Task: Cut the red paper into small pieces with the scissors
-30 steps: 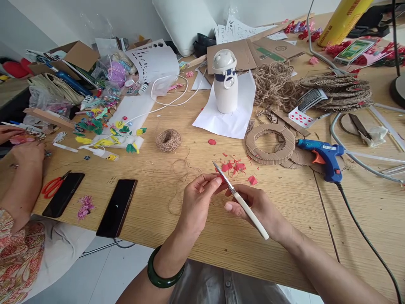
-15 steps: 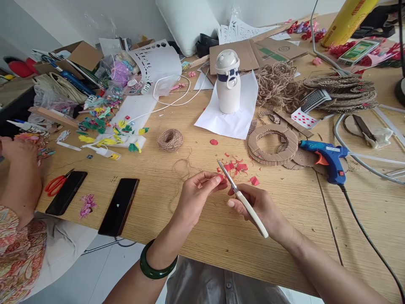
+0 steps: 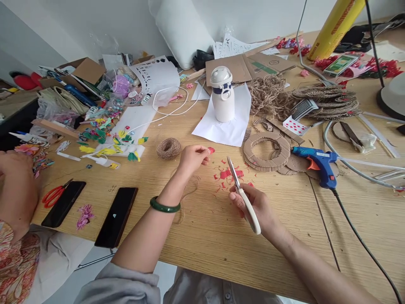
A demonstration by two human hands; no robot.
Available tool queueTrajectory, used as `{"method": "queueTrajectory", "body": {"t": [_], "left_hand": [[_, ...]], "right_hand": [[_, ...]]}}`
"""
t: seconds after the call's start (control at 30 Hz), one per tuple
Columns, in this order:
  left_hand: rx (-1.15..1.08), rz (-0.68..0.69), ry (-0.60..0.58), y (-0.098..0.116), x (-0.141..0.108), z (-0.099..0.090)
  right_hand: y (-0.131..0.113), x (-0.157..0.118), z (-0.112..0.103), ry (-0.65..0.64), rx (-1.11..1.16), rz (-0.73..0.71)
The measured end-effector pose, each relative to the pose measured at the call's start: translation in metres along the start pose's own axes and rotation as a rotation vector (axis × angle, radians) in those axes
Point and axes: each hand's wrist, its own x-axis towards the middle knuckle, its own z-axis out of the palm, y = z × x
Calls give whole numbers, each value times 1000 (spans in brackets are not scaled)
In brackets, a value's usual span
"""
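Observation:
My left hand (image 3: 193, 160) reaches forward over the table, fingertips closed together at a small round piece of red paper (image 3: 211, 150). Whether one red piece or two lie there, I cannot tell. A dark green bangle is on that wrist. White-handled scissors (image 3: 248, 207) are in my right hand (image 3: 257, 209), blades nearly together and pointing up and away from me. Red paper scraps (image 3: 229, 174) and thin curled trimmings are scattered just beyond the scissor tips. Left of my left hand sits a ball of twine (image 3: 168, 148), its loose strand running under my forearm.
A white bottle (image 3: 223, 99) stands on a paper sheet at the back. Cardboard rings (image 3: 267, 162) and a blue glue gun (image 3: 319, 162) with a trailing cord lie right. Two phones (image 3: 116, 217) and red-handled scissors (image 3: 53, 195) are left, near another person's arm (image 3: 17, 190).
My left hand has moved forward, away from the scissors, to where a red paper circle lay on the table. The right hand still holds the scissors near the same spot. The view has shifted slightly.

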Motion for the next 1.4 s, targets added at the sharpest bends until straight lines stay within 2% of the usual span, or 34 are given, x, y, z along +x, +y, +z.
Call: {"method": "queueTrajectory", "body": {"t": [0.1,0.2,0.57,0.7,0.77,0.83,0.93,1.07,1.4], "left_hand": [[110,5,23,-1,22,3],[229,2,48,-2,31,6],[449,108,86,-4,32,4],[488,236,161,2,19,1],[486,292,158,4,5,3],[463,345,80,4,-12,7],[438,436,-167,0,-38,17],[562,390,-198,-7,-55,27],[425,266,-141,-14,-50,28]], "right_hand": [[-1,0,-1,4,9,-8],[-2,0,-3,8,-6,-11],[-2,2,-3,24,51,-1],[-4,4,-8,93,137,-15],[-7,5,-13,159,169,-44],[-11,6,-18,235,192,-69],[-15,8,-23,322,247,-88],[-14,11,-23,339,275,-82],[-8,13,-22,304,276,-81]]}}
